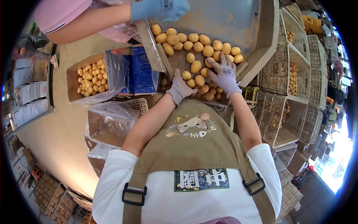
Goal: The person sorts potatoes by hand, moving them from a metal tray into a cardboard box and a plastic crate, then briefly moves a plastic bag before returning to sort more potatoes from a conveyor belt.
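Observation:
Yellow-brown potatoes point(197, 47) lie spread over a metal sorting tray point(223, 22) with raised side walls. More potatoes point(204, 89) are bunched at its narrow front mouth, against my apron. My left hand point(180, 89), in a pale grey glove, is at the left side of that mouth, thumb and fingers apart, beside a few potatoes. On the right, my right hand point(226, 76), gloved the same way, rests with spread fingers over potatoes, its fingertips touching some. Neither palm can be seen, but no potato shows gripped in either hand.
Another person's blue-gloved hand point(166, 9) reaches over the tray's upper left. A plastic-lined box of potatoes point(69, 80) stands at left, near a blue carton point(146, 71) and a plastic-lined box point(108, 127). Stacked plastic crates point(278, 138), some holding potatoes, line the right.

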Motion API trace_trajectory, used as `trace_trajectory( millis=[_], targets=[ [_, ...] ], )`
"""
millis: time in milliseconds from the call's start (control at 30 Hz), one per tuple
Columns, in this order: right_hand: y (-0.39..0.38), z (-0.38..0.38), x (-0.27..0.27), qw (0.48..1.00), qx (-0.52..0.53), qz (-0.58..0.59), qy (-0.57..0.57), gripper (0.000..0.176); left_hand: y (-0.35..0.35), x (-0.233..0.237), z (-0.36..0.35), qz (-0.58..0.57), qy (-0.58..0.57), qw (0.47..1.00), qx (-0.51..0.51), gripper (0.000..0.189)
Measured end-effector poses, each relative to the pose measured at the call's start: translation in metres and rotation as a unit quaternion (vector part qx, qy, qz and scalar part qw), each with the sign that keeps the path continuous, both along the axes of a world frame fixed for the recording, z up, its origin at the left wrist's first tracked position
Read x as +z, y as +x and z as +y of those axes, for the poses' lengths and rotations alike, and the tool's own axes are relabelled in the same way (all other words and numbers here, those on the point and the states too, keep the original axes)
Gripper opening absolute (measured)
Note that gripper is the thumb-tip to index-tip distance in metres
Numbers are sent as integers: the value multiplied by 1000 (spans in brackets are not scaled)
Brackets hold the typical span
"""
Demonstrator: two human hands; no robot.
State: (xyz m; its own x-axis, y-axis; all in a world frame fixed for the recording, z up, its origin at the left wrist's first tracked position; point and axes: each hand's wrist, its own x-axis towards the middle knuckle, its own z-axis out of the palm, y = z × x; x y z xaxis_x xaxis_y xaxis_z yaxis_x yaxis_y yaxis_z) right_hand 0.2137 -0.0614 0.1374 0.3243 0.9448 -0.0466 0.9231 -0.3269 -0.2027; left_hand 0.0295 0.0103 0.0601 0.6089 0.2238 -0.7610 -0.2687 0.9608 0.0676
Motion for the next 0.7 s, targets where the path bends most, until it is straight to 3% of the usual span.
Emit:
trace_trajectory(
  millis=[67,133,233,333,367,433,500,600,700],
  targets=[
    [-9,12,1,994,32,41,99,34,3,10,4,17,-34,999,-3,78],
    [-36,35,2,977,74,134,149,37,7,16,4,17,-101,995,14,77],
    [-63,64,-15,989,99,57,-94,41,12,-2,5,-26,-161,986,44,75],
    [-63,82,-10,979,67,157,-112,43,7,13,4,-15,-69,997,19,78],
    [-60,73,-8,969,60,237,-22,46,5,8,3,-20,-72,997,19,78],
    [-56,59,-3,837,-76,541,31,45,6,-9,2,-36,-79,996,23,80],
    [-52,53,2,606,-154,776,86,47,5,-13,1,-85,-100,990,44,81],
    [-51,35,28,480,-163,854,113,45,13,-6,2,-123,-92,987,48,88],
    [-48,27,17,395,-182,892,119,39,11,-21,3,-166,-105,980,32,96]
  ],
)
